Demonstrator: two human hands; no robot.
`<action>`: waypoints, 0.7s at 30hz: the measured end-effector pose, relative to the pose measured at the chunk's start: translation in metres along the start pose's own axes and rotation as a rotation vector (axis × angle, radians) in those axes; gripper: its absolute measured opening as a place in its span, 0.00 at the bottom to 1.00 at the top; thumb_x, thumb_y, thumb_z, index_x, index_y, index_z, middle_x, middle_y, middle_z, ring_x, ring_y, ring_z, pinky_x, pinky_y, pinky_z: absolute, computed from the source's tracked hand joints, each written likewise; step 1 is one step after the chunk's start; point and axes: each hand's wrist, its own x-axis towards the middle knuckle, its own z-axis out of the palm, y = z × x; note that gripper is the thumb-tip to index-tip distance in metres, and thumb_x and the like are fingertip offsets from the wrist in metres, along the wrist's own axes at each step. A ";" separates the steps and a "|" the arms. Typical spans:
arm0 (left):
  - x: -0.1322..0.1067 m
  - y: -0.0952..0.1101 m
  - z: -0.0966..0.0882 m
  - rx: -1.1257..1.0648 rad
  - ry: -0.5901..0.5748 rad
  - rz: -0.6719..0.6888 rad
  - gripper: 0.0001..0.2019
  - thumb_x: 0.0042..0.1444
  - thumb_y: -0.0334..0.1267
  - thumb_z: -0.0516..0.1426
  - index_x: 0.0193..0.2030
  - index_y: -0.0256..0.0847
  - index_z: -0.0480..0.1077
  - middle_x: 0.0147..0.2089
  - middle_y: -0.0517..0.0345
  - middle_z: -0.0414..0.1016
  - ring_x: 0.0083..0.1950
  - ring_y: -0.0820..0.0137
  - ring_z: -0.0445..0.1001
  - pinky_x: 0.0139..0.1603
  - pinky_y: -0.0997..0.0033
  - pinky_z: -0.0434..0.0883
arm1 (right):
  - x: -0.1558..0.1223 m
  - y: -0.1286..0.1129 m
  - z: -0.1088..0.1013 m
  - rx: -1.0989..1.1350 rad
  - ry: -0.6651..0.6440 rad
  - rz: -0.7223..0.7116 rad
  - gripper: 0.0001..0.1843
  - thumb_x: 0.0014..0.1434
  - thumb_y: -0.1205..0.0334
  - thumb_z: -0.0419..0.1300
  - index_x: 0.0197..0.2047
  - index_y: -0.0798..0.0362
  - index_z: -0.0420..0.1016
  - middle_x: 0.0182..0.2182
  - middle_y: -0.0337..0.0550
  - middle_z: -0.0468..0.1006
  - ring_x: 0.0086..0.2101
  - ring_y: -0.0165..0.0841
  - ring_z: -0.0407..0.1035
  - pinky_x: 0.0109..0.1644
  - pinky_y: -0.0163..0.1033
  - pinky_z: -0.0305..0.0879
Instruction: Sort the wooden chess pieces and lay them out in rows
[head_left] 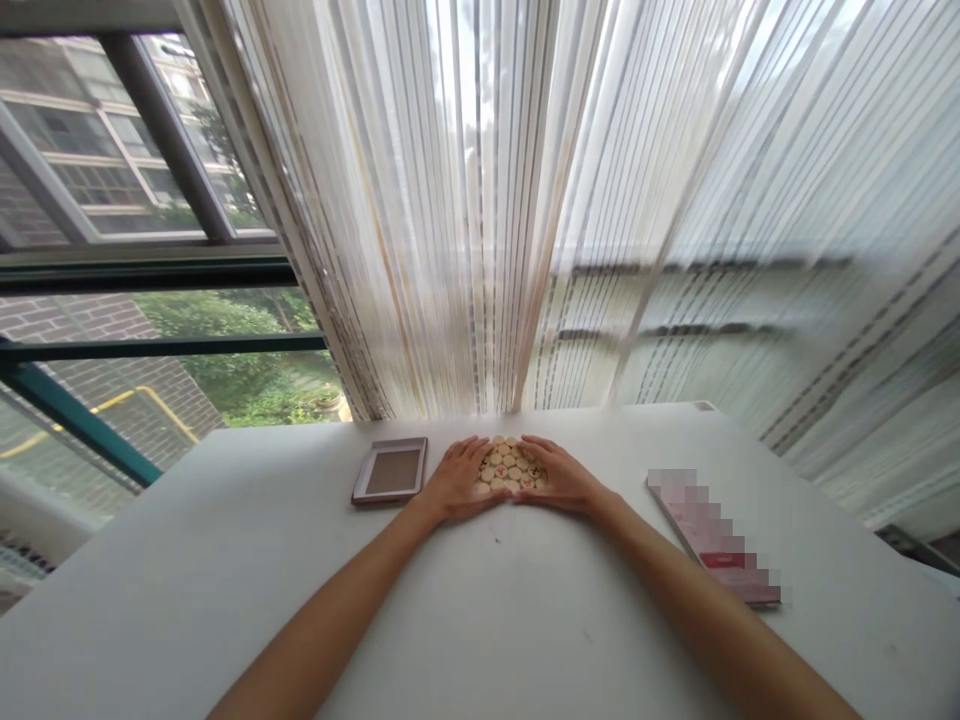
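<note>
A tight cluster of round wooden Chinese chess pieces (510,465) lies flat on the white table (480,610). Some show red or black characters; others look blank on top. My left hand (459,480) cups the cluster from the left, thumb along its near edge and fingers around the far side. From the right, my right hand (559,476) curves around it the same way, the two thumb tips almost meeting in front. Both hands touch the outer pieces and partly hide them. Left of my left hand sits a shallow open box (361,480) with a brownish inside.
A flat pink item (712,540), partly pixelated, lies on the table to the right, beside my right forearm. Striped sheer curtains (480,250) hang behind the table's far edge. At the left is a window (165,345) with greenery and brick outside.
</note>
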 end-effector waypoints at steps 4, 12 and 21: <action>0.004 -0.003 0.000 -0.014 0.023 0.046 0.43 0.56 0.67 0.55 0.69 0.39 0.58 0.71 0.44 0.61 0.71 0.54 0.59 0.73 0.48 0.54 | 0.010 0.002 0.003 0.034 0.008 -0.043 0.54 0.46 0.31 0.68 0.68 0.51 0.63 0.66 0.54 0.65 0.65 0.49 0.59 0.70 0.55 0.56; 0.001 -0.002 0.001 -0.017 0.114 0.075 0.35 0.59 0.59 0.57 0.67 0.41 0.59 0.70 0.44 0.62 0.70 0.54 0.60 0.73 0.45 0.53 | 0.008 0.001 0.005 -0.011 0.087 -0.078 0.50 0.48 0.33 0.68 0.67 0.50 0.65 0.65 0.55 0.66 0.63 0.51 0.61 0.68 0.58 0.58; -0.022 0.012 -0.005 -0.007 0.281 0.156 0.16 0.65 0.38 0.55 0.59 0.41 0.66 0.66 0.48 0.66 0.69 0.58 0.62 0.70 0.51 0.64 | -0.027 -0.015 -0.001 -0.097 0.274 -0.086 0.39 0.56 0.45 0.68 0.66 0.49 0.64 0.62 0.55 0.68 0.61 0.49 0.62 0.65 0.57 0.63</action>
